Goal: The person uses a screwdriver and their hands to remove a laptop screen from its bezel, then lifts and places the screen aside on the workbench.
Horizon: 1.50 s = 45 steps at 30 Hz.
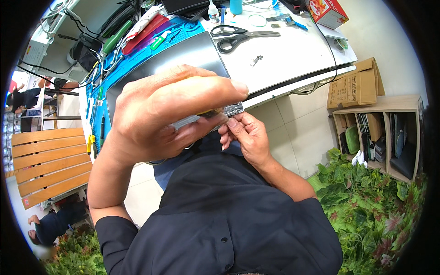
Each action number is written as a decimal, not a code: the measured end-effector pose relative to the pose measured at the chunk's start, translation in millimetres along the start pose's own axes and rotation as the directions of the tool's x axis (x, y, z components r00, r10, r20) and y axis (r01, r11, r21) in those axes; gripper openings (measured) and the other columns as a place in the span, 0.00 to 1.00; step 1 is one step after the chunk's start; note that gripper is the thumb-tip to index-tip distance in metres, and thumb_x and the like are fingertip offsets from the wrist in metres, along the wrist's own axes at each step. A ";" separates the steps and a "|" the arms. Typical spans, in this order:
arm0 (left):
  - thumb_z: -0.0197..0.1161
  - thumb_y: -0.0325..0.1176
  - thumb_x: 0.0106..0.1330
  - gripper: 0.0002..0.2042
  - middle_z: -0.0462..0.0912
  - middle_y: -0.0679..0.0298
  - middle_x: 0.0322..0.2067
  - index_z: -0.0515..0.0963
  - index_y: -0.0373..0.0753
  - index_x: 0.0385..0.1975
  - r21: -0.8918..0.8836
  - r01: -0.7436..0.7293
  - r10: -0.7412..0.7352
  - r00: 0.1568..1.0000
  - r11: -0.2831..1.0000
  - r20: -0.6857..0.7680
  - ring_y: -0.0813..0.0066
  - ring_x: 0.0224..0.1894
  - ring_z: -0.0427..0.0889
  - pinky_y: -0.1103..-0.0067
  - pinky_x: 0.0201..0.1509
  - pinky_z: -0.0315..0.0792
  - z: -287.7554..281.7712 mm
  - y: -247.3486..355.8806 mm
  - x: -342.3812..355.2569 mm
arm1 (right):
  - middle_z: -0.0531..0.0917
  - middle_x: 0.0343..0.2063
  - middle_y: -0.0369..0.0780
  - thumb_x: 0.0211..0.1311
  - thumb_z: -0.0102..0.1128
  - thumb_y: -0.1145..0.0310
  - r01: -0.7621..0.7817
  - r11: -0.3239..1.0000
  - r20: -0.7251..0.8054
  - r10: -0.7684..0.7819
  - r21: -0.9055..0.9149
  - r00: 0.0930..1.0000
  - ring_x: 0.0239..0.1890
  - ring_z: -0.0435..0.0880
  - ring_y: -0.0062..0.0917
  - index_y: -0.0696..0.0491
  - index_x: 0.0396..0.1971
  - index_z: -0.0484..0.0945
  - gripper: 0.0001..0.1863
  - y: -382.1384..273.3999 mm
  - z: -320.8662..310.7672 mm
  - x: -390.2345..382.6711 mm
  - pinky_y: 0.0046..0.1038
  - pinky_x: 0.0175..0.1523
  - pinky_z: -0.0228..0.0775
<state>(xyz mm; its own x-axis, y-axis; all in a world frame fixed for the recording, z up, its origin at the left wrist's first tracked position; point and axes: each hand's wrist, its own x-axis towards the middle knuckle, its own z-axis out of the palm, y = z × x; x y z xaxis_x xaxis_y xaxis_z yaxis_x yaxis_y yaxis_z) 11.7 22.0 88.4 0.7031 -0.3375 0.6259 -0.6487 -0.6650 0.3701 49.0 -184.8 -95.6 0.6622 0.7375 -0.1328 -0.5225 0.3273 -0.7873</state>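
My left hand (pixel 160 107), raised close to the camera, is curled around a small silver metal part (pixel 233 108), with something yellowish mostly hidden behind the fingers. My right hand (pixel 245 137) has thumb and index finger pinched at the lower end of that part, just beside my left thumb. Behind my left hand, a large grey metal panel (pixel 174 52) lies at the desk's front on a blue work mat (pixel 110 82). Black-handled scissors (pixel 231 43) and a small metal piece (pixel 256 59) lie on the white desk (pixel 298 59) beyond.
Tools, a green-handled tool (pixel 114 39), small bottles (pixel 213 13) and cables crowd the desk's back and left. A wooden slatted bench (pixel 50 160) stands left, with people (pixel 50 224) beyond. Right are a cardboard box (pixel 348 87) on a cubby shelf (pixel 419 137) and leafy plants (pixel 353 211).
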 end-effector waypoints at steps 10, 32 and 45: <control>0.79 0.25 0.48 0.20 0.85 0.59 0.33 0.84 0.39 0.43 0.233 0.069 -0.150 0.924 0.970 0.353 0.62 0.32 0.87 0.71 0.35 0.81 -33.2 25.1 44.7 | 0.87 0.35 0.44 0.80 0.56 0.67 -0.005 1.000 -0.009 0.005 -0.007 1.000 0.31 0.86 0.22 0.63 0.45 0.78 0.12 -1.2 0.0 -0.7 0.26 0.34 0.84; 0.74 0.25 0.53 0.08 0.78 0.60 0.33 0.81 0.35 0.30 0.244 -0.133 0.005 0.888 0.961 0.460 0.63 0.36 0.83 0.68 0.38 0.78 -18.4 41.7 77.2 | 0.86 0.36 0.45 0.81 0.55 0.68 0.010 1.000 0.039 -0.009 -0.024 0.999 0.31 0.86 0.22 0.63 0.46 0.77 0.12 -2.7 -1.0 -1.4 0.27 0.35 0.85; 0.74 0.35 0.63 0.13 0.79 0.59 0.30 0.79 0.35 0.25 0.489 -0.085 -0.321 0.656 0.868 0.683 0.59 0.28 0.84 0.68 0.34 0.79 -29.6 43.8 82.4 | 0.86 0.36 0.45 0.81 0.54 0.67 0.001 1.000 0.024 -0.001 0.004 1.000 0.31 0.86 0.23 0.64 0.46 0.77 0.13 -1.9 -4.4 -1.7 0.27 0.35 0.85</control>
<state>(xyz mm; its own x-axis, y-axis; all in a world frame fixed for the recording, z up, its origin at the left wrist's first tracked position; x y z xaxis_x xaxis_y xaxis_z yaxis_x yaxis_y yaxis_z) 32.7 -15.2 176.6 0.8682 -0.4635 -0.1772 -0.4805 -0.8744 -0.0670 51.2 -189.3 -96.4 0.6499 0.7509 -0.1174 -0.5240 0.3308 -0.7848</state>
